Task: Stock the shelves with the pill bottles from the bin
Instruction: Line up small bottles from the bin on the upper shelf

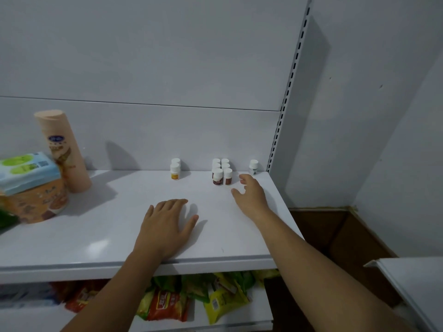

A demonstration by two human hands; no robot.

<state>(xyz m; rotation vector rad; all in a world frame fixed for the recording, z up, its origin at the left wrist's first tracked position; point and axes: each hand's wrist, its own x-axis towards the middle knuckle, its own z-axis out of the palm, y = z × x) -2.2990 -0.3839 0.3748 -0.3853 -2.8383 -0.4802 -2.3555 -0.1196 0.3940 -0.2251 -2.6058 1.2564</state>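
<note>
Small white-capped pill bottles stand at the back of the white shelf (96, 236). Two yellow-labelled bottles (175, 172) stand in a line at the middle. Several brown-labelled bottles (221, 173) form a tight block to their right. A single green-labelled bottle (253, 167) stands at the back right corner. My left hand (167, 224) rests flat on the shelf, palm down, fingers straight. My right hand (250, 195) hovers with relaxed fingers just in front of the green-labelled bottle, holding nothing. The bin is not clearly in view.
At the shelf's left end stand a tall peach tube (63, 149), an orange tub (36, 202) and a blue-green pack (26, 171) on top of it. Snack bags (191, 298) fill the shelf below. A brown cardboard box (335, 236) sits lower right, beside a white surface (412, 279).
</note>
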